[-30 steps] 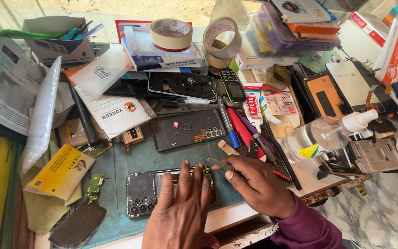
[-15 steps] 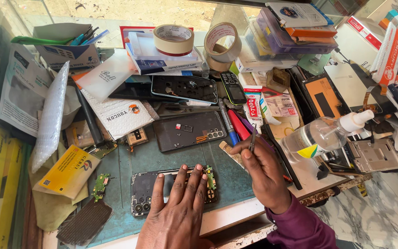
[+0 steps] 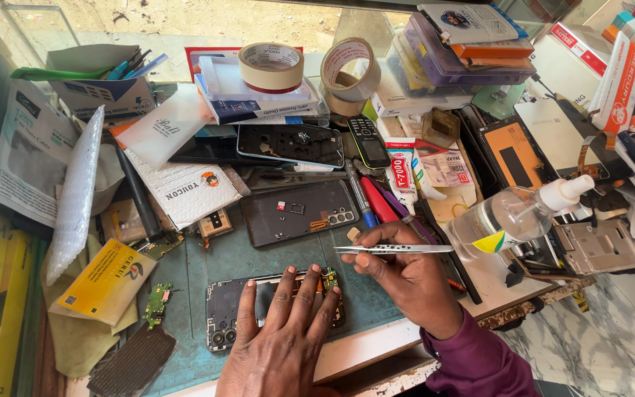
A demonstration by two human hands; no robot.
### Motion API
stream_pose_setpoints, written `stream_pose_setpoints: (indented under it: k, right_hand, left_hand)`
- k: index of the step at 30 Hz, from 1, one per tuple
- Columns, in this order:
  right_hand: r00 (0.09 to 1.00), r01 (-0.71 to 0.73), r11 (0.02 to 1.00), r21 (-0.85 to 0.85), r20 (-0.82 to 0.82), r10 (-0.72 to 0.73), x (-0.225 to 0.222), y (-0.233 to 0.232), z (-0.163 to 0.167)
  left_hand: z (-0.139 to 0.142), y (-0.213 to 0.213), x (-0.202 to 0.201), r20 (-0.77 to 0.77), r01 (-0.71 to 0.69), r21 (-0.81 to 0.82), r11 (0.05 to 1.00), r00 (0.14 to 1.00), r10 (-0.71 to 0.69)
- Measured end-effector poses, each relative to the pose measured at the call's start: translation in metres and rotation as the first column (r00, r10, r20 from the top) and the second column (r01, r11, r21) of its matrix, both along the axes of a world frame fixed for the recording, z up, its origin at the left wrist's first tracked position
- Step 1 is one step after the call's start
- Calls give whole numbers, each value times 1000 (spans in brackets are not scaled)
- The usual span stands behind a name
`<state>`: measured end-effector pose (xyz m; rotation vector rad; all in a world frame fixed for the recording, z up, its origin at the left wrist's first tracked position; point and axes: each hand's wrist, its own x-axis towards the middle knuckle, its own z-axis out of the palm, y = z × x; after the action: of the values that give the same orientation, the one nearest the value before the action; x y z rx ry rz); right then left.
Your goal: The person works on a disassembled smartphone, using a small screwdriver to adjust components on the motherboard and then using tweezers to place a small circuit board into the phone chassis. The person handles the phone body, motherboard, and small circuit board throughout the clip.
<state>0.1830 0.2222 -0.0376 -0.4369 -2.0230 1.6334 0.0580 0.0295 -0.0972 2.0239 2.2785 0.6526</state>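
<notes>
Already stripped of its back cover, the dark opened smartphone [image 3: 273, 312] lay near centre under the flat left hand [image 3: 282, 334]; right hand [image 3: 406, 283] pinched slim metal tweezers [image 3: 395, 249], boards unfitted.

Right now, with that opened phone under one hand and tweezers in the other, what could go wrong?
The tweezers in the right hand have sharp tips that might scratch the exposed green board. The left hand lies flat on the opened phone and may press delicate parts. The spray bottle lying nearby could leak.
</notes>
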Motion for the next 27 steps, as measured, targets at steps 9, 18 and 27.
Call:
stream_pose_setpoints:
  k: [9,18,27]
  right_hand:
    - [994,-29,1000,-6,101,30,1,-2,-6]
    - [989,-37,982,184,150,9,1,-6,-3]
    - [989,-14,973,228,149,-21,-2,-13,1]
  left_hand:
    - [14,2,7,-166,-83,6,997,983,83]
    - [12,1,10,-182,-76,50,996,980,84]
    - [4,-1,14,-218,-120,113,986,965,143]
